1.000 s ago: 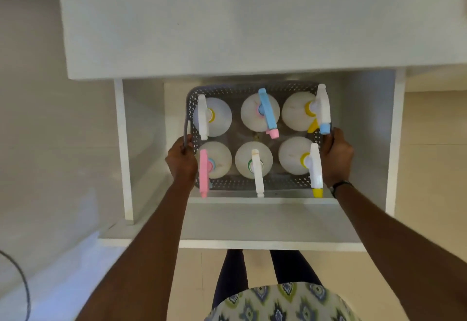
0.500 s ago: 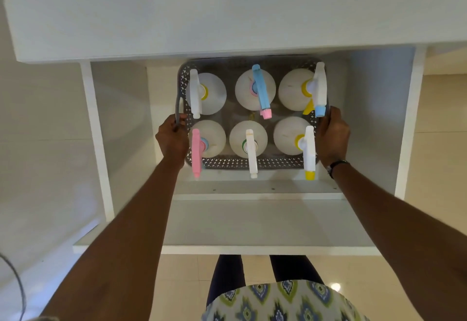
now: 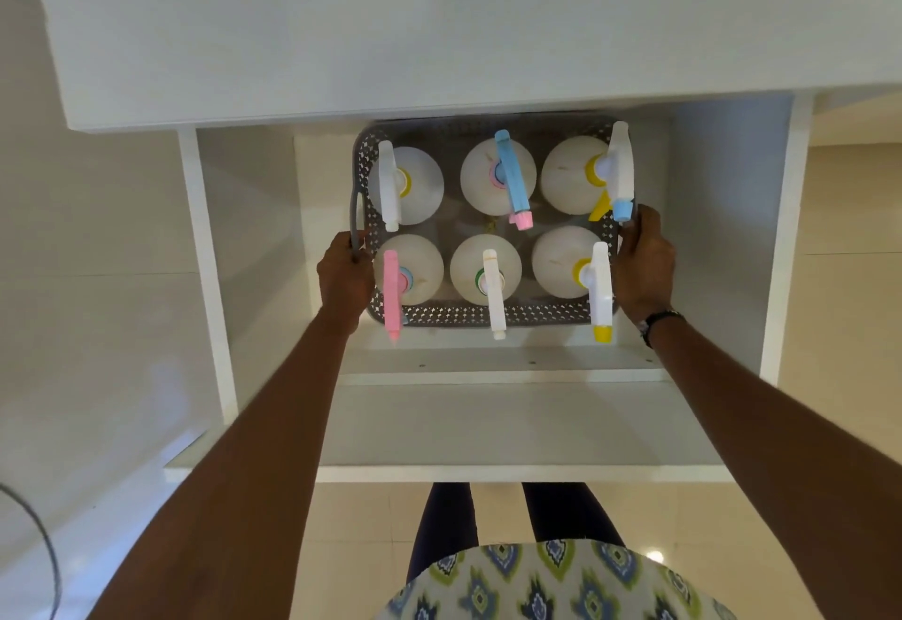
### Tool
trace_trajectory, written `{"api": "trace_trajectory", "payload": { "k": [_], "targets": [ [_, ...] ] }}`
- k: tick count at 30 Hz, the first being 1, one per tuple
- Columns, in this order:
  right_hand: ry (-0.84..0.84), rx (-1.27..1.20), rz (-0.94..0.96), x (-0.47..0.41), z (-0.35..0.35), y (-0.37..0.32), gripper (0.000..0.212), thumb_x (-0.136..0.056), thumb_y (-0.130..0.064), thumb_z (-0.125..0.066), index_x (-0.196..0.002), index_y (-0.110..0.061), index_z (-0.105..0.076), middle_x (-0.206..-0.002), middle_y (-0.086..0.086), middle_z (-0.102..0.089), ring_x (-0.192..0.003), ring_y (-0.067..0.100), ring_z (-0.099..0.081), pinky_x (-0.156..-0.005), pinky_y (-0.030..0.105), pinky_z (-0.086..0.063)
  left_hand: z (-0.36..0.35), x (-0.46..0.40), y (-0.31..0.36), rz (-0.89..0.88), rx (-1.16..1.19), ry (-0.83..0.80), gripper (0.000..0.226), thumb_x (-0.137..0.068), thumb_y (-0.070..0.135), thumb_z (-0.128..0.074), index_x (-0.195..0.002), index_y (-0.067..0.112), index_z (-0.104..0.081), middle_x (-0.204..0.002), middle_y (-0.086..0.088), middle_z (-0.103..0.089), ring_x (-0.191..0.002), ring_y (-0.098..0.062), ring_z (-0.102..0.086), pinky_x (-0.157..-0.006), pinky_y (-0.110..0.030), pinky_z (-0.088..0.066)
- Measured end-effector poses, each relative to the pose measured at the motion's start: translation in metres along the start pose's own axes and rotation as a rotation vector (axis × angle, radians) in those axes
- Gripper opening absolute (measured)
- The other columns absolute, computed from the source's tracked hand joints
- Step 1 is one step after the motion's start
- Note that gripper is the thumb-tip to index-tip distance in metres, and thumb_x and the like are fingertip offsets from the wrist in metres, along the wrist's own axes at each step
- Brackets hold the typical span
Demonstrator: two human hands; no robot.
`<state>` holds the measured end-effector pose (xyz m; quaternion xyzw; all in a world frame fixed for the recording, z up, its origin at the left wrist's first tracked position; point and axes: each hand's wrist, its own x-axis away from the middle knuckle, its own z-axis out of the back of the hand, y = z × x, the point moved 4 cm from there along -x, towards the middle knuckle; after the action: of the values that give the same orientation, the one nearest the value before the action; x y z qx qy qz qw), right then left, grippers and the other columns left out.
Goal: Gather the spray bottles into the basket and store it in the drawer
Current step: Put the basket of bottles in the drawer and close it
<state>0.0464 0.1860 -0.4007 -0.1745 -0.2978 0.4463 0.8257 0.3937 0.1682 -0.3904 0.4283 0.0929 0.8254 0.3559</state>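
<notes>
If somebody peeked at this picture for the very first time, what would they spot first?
Probably the grey basket in the middle, sitting in the open white drawer and packed with six white spray bottles in two rows. Their colourful sprayers pop out, like the pink one at the front left and the blue one at the back middle. After that, the left hand and right hand gripping the basket's two sides.
</notes>
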Motion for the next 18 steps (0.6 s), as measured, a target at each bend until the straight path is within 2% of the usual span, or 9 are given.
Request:
{"api": "trace_trajectory", "payload": {
  "k": [2, 4, 6, 8, 11, 13, 15, 18],
  "targets": [
    [0.020, -0.008, -0.033, 0.010, 0.007, 0.001, 0.028, -0.103, -0.013, -0.032, -0.120, 0.000, -0.049, -0.097, 0.020, -0.065, -0.083, 0.033, -0.060, -0.063, 0.020, -0.030, 0.003, 0.010, -0.001, -0.010, -0.066, -0.041, 0.022, -0.087, 0.004, -0.051, -0.108, 0.001, -0.057, -0.090, -0.008, -0.061, -0.083, -0.024, -0.055, -0.063, -0.025, -0.042],
    [0.042, -0.045, -0.084, 0.024, 0.017, 0.002, 0.027, -0.102, -0.008, -0.032, -0.121, 0.000, -0.048, -0.102, 0.020, -0.065, -0.089, 0.034, -0.061, -0.070, 0.021, -0.036, 0.006, 0.024, -0.003, -0.059, -0.143, -0.061, 0.030, -0.090, 0.004, -0.052, -0.119, 0.000, -0.053, -0.111, -0.018, -0.064, -0.099, -0.031, -0.059, -0.081, -0.033, -0.046],
    [0.061, -0.117, -0.151, 0.040, 0.029, 0.004, 0.028, -0.099, -0.001, -0.032, -0.123, 0.001, -0.047, -0.113, 0.019, -0.063, -0.101, 0.032, -0.062, -0.081, 0.026, -0.042, 0.012, 0.041, -0.006, -0.093, -0.180, -0.030, 0.037, -0.093, 0.004, -0.050, -0.129, -0.001, -0.046, -0.127, -0.020, -0.058, -0.117, -0.033, -0.056, -0.096, -0.037, -0.044],
    [0.101, -0.165, -0.213, 0.054, 0.043, 0.005, 0.032, -0.096, 0.005, -0.031, -0.124, 0.001, -0.045, -0.122, 0.017, -0.060, -0.107, 0.032, -0.062, -0.086, 0.027, -0.043, 0.018, 0.062, -0.008, -0.106, -0.157, 0.035, 0.039, -0.094, 0.004, -0.048, -0.132, 0.000, -0.044, -0.133, -0.018, -0.055, -0.123, -0.032, -0.053, -0.103, -0.041, -0.042],
    [0.214, -0.216, -0.257, 0.075, 0.067, 0.001, 0.034, -0.094, 0.007, -0.031, -0.123, -0.001, -0.046, -0.123, 0.014, -0.060, -0.107, 0.030, -0.062, -0.086, 0.030, -0.045, 0.027, 0.096, -0.007, -0.124, -0.090, 0.138, 0.038, -0.095, 0.007, -0.046, -0.133, 0.007, -0.044, -0.135, -0.012, -0.054, -0.124, -0.029, -0.049, -0.106, -0.044, -0.041],
    [0.294, -0.230, -0.213, 0.090, 0.084, -0.010, 0.032, -0.095, 0.003, -0.033, -0.121, -0.002, -0.049, -0.120, 0.012, -0.062, -0.107, 0.028, -0.061, -0.089, 0.024, -0.043, 0.031, 0.122, -0.003, -0.163, -0.071, 0.216, 0.036, -0.096, 0.009, -0.045, -0.132, 0.012, -0.045, -0.134, -0.008, -0.054, -0.124, -0.025, -0.047, -0.108, -0.040, -0.040],
    [0.325, -0.130, -0.077, 0.108, 0.095, -0.024, 0.029, -0.097, -0.003, -0.037, -0.122, -0.004, -0.051, -0.119, 0.012, -0.061, -0.110, 0.024, -0.056, -0.094, 0.016, -0.036, 0.032, 0.148, 0.004, -0.247, -0.116, 0.281, 0.034, -0.096, 0.012, -0.045, -0.131, 0.012, -0.047, -0.134, -0.008, -0.053, -0.126, -0.023, -0.045, -0.108, -0.032, -0.035],
    [0.238, 0.072, 0.169, 0.134, 0.090, -0.045, 0.028, -0.099, -0.013, -0.041, -0.126, -0.008, -0.050, -0.125, 0.011, -0.058, -0.119, 0.019, -0.048, -0.103, 0.017, -0.028, 0.019, 0.177, 0.017, -0.412, -0.221, 0.266, 0.032, -0.096, 0.013, -0.046, -0.128, 0.009, -0.049, -0.137, -0.009, -0.052, -0.129, -0.024, -0.044, -0.110, -0.034, -0.035]
  ]
}}
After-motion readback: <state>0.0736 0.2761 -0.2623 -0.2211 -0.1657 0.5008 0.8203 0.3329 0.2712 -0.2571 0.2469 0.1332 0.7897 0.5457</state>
